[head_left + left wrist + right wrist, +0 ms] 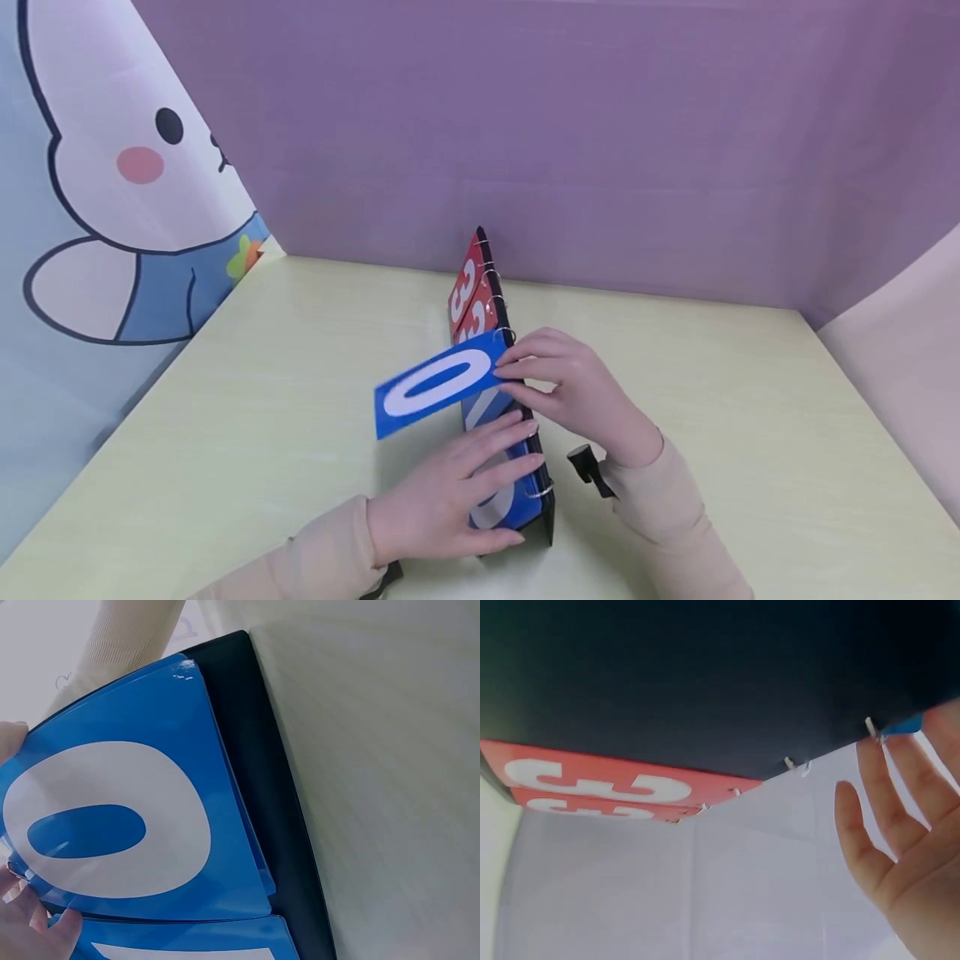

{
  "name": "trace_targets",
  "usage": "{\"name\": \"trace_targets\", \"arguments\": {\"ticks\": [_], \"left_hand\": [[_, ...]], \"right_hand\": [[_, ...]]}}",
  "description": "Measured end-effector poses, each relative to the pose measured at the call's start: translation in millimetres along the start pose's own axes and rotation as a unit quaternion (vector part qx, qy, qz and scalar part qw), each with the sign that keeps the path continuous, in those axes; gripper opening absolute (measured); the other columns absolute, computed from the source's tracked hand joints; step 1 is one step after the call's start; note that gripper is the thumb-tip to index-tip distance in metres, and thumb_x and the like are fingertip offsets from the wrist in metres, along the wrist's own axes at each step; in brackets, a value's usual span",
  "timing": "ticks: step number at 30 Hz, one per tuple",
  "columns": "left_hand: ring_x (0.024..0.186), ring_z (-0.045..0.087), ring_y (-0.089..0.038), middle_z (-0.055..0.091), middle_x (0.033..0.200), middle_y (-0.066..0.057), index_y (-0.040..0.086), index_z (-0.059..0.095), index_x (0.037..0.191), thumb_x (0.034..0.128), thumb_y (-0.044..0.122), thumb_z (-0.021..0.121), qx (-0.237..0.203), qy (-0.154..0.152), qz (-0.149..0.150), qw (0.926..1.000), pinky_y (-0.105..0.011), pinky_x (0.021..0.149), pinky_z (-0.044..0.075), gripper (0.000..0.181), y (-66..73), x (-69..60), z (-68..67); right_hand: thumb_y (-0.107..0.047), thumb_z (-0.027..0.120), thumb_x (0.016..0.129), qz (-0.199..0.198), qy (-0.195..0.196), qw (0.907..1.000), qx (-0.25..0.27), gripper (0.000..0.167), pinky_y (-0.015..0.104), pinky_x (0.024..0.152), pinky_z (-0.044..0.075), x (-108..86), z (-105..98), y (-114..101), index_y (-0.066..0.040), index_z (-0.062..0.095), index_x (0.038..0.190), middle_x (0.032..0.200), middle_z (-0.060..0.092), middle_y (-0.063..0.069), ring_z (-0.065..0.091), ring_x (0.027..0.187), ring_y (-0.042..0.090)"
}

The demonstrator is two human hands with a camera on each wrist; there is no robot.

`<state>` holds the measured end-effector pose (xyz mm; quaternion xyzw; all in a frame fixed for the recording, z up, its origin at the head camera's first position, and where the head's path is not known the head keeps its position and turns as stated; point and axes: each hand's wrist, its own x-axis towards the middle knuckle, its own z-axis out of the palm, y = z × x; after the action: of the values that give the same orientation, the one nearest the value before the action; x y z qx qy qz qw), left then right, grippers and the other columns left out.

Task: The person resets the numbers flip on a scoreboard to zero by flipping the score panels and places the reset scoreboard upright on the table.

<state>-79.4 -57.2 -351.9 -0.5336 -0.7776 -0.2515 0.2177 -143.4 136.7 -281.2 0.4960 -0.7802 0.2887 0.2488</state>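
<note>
A black tent-shaped flip scoreboard [547, 508] with ringed number cards stands on the table. My right hand [573, 383] pinches a blue card with a white 0 [435, 383] by its ringed edge; the card sticks out leftward, lifted off the board. Behind the black panel, the right wrist view shows fingers [889, 787] at the top edge near a ring. My left hand [457, 492] rests with spread fingers over the near blue 0 card [180, 825], its fingertips by the rings. Another blue card [483, 406] is partly covered between the hands.
Two red cards with white 3s [465, 287] hang at the scoreboard's far end. The pale table [750, 433] meets a purple backdrop [525, 125]. A cartoon-printed cloth [112, 208] hangs at the left. Small black devices [588, 467] sit at the wrists.
</note>
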Motion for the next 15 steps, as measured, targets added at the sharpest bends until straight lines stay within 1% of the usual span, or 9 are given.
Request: {"name": "trace_targets", "arguments": {"ticks": [2,4,7,12,15], "left_hand": [[0.138,0.034,-0.029,0.034,0.149,-0.012,0.012,0.037,0.14,0.0817,0.044,0.071,-0.003,-0.008,-0.007,0.9999,-0.043,0.106,0.041,0.075,0.1,-0.2,-0.1],[0.139,0.033,-0.028,0.033,0.15,-0.012,0.013,0.036,0.141,0.0819,0.044,0.07,-0.009,-0.016,-0.015,0.9997,-0.043,0.106,0.041,0.075,0.3,-0.7,-0.3],[0.139,0.033,-0.028,0.033,0.15,-0.011,0.013,0.036,0.141,0.0819,0.044,0.07,-0.01,-0.014,-0.014,0.9997,-0.043,0.106,0.04,0.075,0.0,-0.9,-0.2],[0.137,0.035,-0.03,0.034,0.148,-0.013,0.01,0.037,0.139,0.081,0.042,0.072,-0.009,0.008,0.013,0.9998,-0.042,0.108,0.039,0.075,-2.6,-0.6,1.4],[0.137,0.035,-0.03,0.034,0.147,-0.014,0.01,0.036,0.14,0.0808,0.042,0.072,-0.01,0.012,0.021,0.9997,-0.042,0.108,0.038,0.076,-3.9,-0.3,2.1]], "right_hand": [[-0.001,0.081,0.067,-0.004,-0.013,0.9999,0.002,0.022,0.034,0.076,0.056,-0.7,-0.6,3.3,-0.003,0.075,0.088,0.09,0.072,0.007,0.062,0.089,0.02],[-0.001,0.081,0.067,-0.008,-0.017,0.9998,0.007,0.022,0.035,0.076,0.055,-0.7,-0.6,5.4,-0.003,0.075,0.088,0.09,0.072,0.007,0.062,0.089,0.02],[0.0,0.08,0.069,-0.008,-0.022,0.9995,0.019,0.02,0.036,0.078,0.055,-1.0,-0.7,7.5,-0.003,0.075,0.087,0.091,0.071,0.007,0.062,0.091,0.021],[-0.007,0.073,0.081,0.002,-0.036,0.9989,0.031,0.004,0.039,0.084,0.053,-3.0,-0.5,10.3,-0.004,0.074,0.083,0.094,0.071,0.007,0.06,0.097,0.022],[-0.013,0.067,0.088,0.007,-0.046,0.9984,0.033,0.011,0.04,0.087,0.05,-3.5,0.0,11.8,-0.006,0.073,0.082,0.096,0.07,0.006,0.057,0.1,0.022]]}}
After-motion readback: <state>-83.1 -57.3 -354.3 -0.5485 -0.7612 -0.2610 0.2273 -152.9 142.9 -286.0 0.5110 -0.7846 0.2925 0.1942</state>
